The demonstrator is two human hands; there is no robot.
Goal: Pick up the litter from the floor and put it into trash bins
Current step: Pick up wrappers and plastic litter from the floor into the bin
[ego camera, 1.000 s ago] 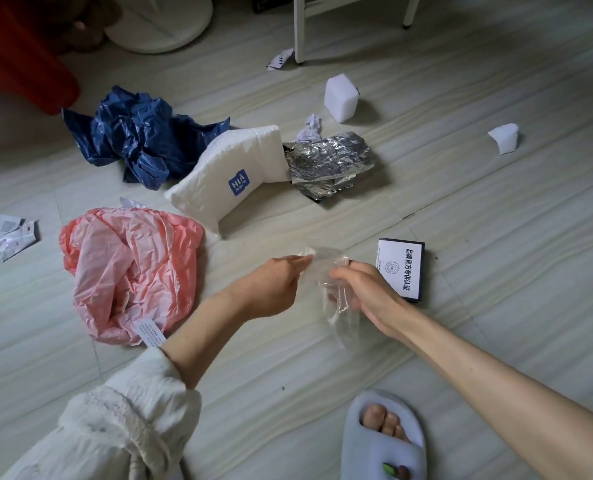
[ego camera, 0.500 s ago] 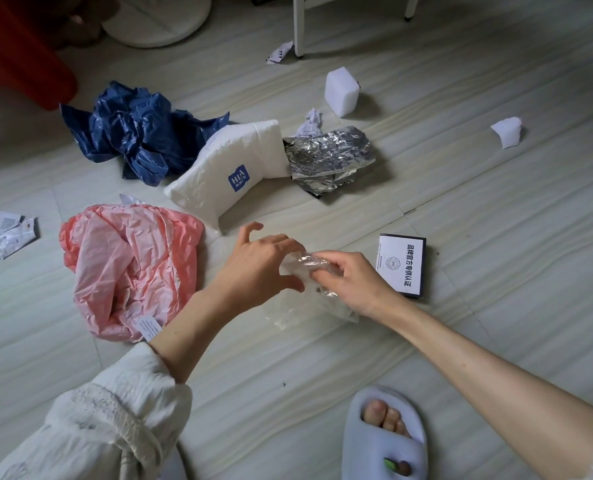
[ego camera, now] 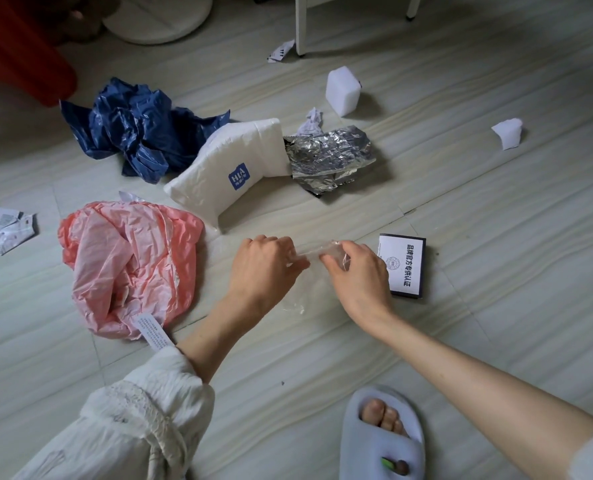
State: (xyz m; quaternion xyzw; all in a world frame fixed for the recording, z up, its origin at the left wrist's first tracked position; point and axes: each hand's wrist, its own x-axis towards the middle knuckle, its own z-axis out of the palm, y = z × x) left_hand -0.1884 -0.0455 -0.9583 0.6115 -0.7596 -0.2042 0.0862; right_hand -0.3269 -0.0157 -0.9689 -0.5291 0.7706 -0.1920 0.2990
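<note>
A clear plastic wrapper [ego camera: 310, 254] is stretched between both my hands just above the floor. My left hand [ego camera: 263, 268] pinches its left end with curled fingers. My right hand [ego camera: 355, 271] grips its right end, and more of the film hangs down below the hands. Litter lies around: a pink plastic bag [ego camera: 128, 268] at left, a blue plastic bag [ego camera: 139, 133], a white pouch with a blue logo [ego camera: 232, 171], a crumpled silver foil [ego camera: 329, 157], and a small card box [ego camera: 404, 266] right beside my right hand.
A white foam block [ego camera: 343, 90] and a white scrap [ego camera: 508, 131] lie farther back right. Paper wrappers [ego camera: 5, 226] sit at the left edge. A red object [ego camera: 18, 53], a round white base [ego camera: 160, 15] and white furniture legs [ego camera: 300, 26] stand at the back. My slippered foot [ego camera: 381, 434] is near.
Both hands have lowered toward the floor, still holding the clear wrapper. The wrapper went from hanging loosely to being bunched and then pulled out between the hands.
</note>
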